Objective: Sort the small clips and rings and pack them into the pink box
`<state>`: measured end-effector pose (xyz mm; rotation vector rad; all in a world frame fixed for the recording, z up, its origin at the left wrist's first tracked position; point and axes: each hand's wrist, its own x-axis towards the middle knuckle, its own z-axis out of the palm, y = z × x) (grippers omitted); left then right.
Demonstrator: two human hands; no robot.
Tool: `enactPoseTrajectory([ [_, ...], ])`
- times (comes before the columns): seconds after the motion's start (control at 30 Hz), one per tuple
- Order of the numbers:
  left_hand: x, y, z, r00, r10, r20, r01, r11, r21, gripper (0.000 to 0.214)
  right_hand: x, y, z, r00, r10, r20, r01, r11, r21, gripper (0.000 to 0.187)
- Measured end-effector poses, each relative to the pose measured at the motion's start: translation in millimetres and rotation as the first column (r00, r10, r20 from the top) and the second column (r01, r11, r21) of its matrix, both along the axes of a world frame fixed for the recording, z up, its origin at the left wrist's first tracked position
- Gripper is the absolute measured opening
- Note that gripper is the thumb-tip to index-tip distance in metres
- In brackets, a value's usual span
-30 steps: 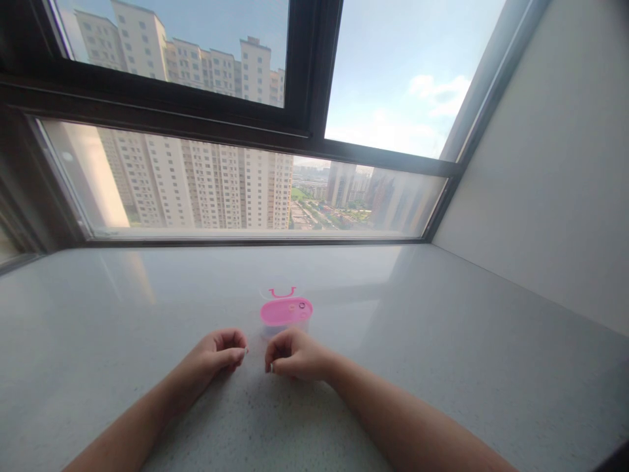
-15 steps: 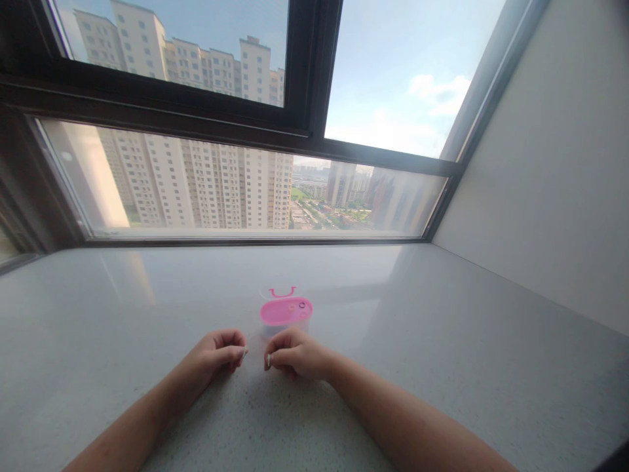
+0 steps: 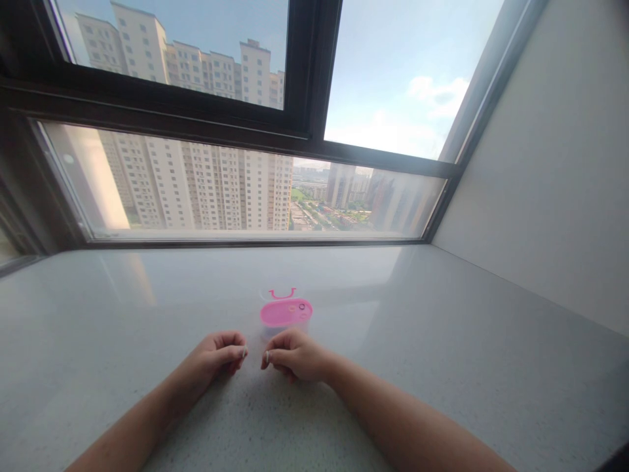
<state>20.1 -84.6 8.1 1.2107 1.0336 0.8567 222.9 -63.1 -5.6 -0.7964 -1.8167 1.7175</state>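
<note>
My left hand [image 3: 223, 354] is closed in a pinch, with a small pale ring-like piece [image 3: 244, 352] showing at the fingertips. Facing it across a narrow gap, my right hand [image 3: 295, 356] also pinches a small whitish ring-like piece [image 3: 268, 357] between thumb and forefinger. Both pieces are too small to name surely. Just beyond the right hand stands a clear plastic box with a pink lid [image 3: 275, 313]. On the lid's right part are several small round ring shapes [image 3: 302, 307]; the hand hides some of the box's lower front.
A pink curved handle [image 3: 282, 294] on a clear part lies behind the box. Everything rests on a pale speckled sill [image 3: 417, 367]. A dark-framed window [image 3: 246, 242] closes off the back, and a white wall [image 3: 550, 183] rises at the right.
My right hand's fingertips have shifted slightly left, toward the left hand. My left hand stays almost still, and the box has not moved.
</note>
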Motion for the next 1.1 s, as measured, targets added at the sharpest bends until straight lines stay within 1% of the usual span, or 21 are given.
enactPoseTrajectory([
  [0.13,3,-2,5.6,1.000,0.005,-0.005,-0.005,1.000,-0.014,0.019,1,1,1.1,1.000,0.010,0.021,-0.010,1.000,-0.012,0.016],
  [0.27,6,-4,10.0,0.999,0.038,-0.022,-0.038,0.999,-0.018,0.021,2,1,0.7,0.998,0.032,0.047,-0.031,0.999,-0.026,0.016],
  [0.5,4,-4,10.1,0.998,0.022,-0.065,-0.022,1.000,0.002,0.023,3,2,-2.8,0.998,0.038,0.043,-0.038,0.999,0.010,0.017],
  [0.8,6,-6,13.3,0.997,0.017,-0.069,-0.017,1.000,0.010,0.022,3,0,-0.3,0.998,0.032,0.048,-0.035,0.997,0.064,0.014],
  [0.93,5,-6,13.9,0.997,0.009,-0.079,-0.009,1.000,0.001,0.023,3,1,-1.0,0.997,0.022,0.068,-0.026,0.997,0.066,0.020],
  [1.1,4,-6,13.4,0.995,0.005,-0.096,-0.002,1.000,0.026,0.025,4,1,-2.1,0.996,0.015,0.086,-0.021,0.998,0.060,0.023],
])
